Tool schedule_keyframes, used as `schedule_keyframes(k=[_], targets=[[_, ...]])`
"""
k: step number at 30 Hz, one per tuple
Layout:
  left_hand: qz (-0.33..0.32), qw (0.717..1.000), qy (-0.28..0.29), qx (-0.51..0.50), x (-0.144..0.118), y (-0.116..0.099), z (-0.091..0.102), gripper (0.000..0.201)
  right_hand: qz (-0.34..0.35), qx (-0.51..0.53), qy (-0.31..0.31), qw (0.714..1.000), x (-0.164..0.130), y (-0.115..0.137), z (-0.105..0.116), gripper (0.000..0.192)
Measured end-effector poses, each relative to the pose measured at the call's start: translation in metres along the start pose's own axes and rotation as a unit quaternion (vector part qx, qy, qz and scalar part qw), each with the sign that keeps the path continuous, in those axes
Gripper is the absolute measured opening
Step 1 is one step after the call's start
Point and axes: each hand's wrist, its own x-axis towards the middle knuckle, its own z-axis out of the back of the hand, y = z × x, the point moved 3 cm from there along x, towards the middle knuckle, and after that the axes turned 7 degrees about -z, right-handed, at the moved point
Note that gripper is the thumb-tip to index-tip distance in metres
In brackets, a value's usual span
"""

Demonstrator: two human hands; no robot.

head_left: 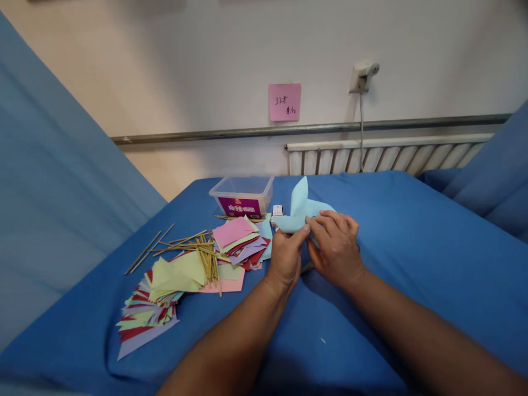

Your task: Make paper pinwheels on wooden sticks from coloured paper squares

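Observation:
A light-blue paper pinwheel is held up above the blue cloth, its curved blades pointing up and to both sides. My left hand grips it from below left, thumb pressed near its centre. On the right, my right hand has its fingers bent over the pinwheel's lower right part and meets the left thumb at the middle. The fingers hide the lower blades. Just behind the left hand, a small white box stands on the cloth.
Left of my hands lie a stack of coloured paper, bundled sticks, yellow-green paper and fanned coloured strips. A clear plastic box with a purple label stands behind. Blue curtains hang at the sides; a radiator is beyond.

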Motion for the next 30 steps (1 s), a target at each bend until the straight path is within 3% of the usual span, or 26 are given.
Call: schedule_keyframes(k=[11, 16, 20, 23, 25, 26, 30], targets=[[0.011, 0.993, -0.111, 0.032, 0.01, 0.008, 0.02, 0.033, 0.01, 0.034, 0.085, 0.996, -0.009, 0.008, -0.001, 0.046], [0.021, 0.992, -0.1, 0.079, 0.009, 0.014, 0.024, 0.034, -0.008, 0.104, 0.049, 0.993, -0.01, -0.004, 0.0, 0.032], [0.043, 0.989, -0.098, 0.099, 0.008, 0.015, 0.025, 0.04, -0.12, 0.194, -0.048, 0.972, -0.008, -0.025, 0.001, 0.031], [0.026, 0.991, -0.113, 0.073, 0.013, 0.005, 0.025, 0.041, -0.279, 0.317, -0.097, 0.901, -0.01, -0.045, -0.006, 0.028], [-0.008, 0.988, -0.146, 0.053, 0.017, -0.01, 0.026, 0.038, -0.352, 0.37, -0.056, 0.858, -0.013, -0.048, -0.017, 0.027], [-0.031, 0.987, -0.154, 0.035, 0.019, -0.019, 0.025, 0.038, -0.359, 0.379, -0.025, 0.852, -0.015, -0.044, -0.022, 0.026], [-0.076, 0.981, -0.18, -0.001, 0.015, -0.055, 0.016, 0.035, -0.204, 0.343, 0.114, 0.91, -0.018, 0.013, -0.036, 0.018]])
